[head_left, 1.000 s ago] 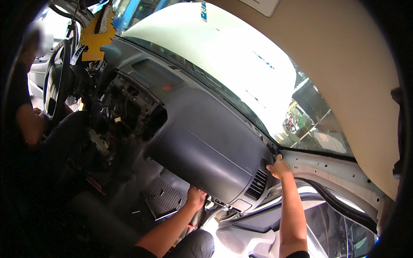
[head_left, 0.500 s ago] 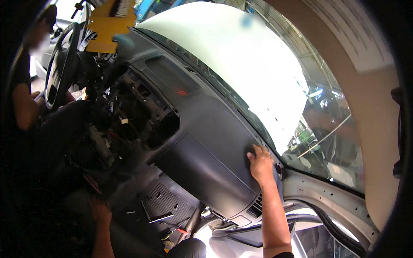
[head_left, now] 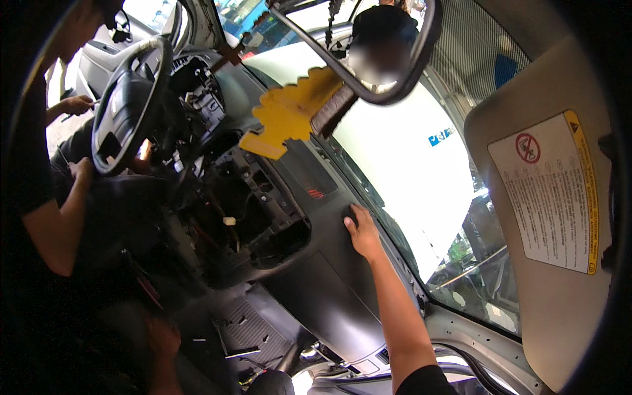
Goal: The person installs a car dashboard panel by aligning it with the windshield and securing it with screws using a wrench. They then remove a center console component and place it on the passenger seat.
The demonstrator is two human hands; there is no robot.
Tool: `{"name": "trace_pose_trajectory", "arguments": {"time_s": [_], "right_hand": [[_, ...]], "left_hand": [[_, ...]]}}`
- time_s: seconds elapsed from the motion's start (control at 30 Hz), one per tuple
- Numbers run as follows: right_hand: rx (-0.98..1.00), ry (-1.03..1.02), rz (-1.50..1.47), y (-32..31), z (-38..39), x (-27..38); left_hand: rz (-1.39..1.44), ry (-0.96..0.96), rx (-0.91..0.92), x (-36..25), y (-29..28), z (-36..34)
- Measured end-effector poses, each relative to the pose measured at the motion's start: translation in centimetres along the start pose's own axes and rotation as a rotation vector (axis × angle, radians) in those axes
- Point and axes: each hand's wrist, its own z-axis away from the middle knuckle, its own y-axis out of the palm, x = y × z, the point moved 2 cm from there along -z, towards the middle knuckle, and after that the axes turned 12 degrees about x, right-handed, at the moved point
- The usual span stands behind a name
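My right hand point(head_left: 363, 230) rests on top of the grey dashboard point(head_left: 326, 227), fingers spread and nothing in them, close to the windscreen's lower edge. My left hand point(head_left: 162, 336) is low in the shadow at the lower left; its fingers are too dark to make out. Beyond it lies a dark, slim object with a reddish edge point(head_left: 150, 289). The dashboard's middle has an open cavity point(head_left: 230, 191) with bare brackets, wiring and a small pale connector point(head_left: 229, 221). Below it, the glove box panel point(head_left: 309, 289) is in place.
At the left, a co-worker's hands point(head_left: 78, 104) are near the steering wheel point(head_left: 161, 72). A yellow ornament point(head_left: 289, 108) hangs by the rear-view mirror point(head_left: 431, 46). A sun visor point(head_left: 559, 316) fills the right. Tools point(head_left: 242, 352) lie on the ribbed floor mat point(head_left: 253, 329).
My view has tilted up, bringing in the mirror and visor. My right hand has slid left along the dashboard toward its middle. My left hand stays low in shadow.
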Motion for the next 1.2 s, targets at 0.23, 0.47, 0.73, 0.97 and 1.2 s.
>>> {"name": "trace_pose_trajectory", "arguments": {"time_s": [0.23, 0.47, 0.73, 0.97, 1.2], "right_hand": [[-0.024, -0.044, -0.160, 1.9, -14.1, 2.6], [0.279, 0.123, 0.055, 4.2, -23.6, -0.8], [-0.161, -0.337, -0.169, 7.2, -27.3, -4.8], [0.052, -0.195, 0.126, 5.8, -23.3, -1.8], [0.160, -0.082, -0.212, 1.6, -13.4, 1.8]], "left_hand": [[0.051, 0.038, 0.075, 0.3, -0.4, 0.2], [0.047, 0.046, -0.134, 0.4, -0.7, 0.7], [-0.002, 0.082, -0.251, 0.5, 2.6, 0.0], [0.009, 0.039, 0.009, 0.2, 4.2, -0.8], [0.009, 0.090, 0.157, 1.7, 1.7, -0.2]]}}
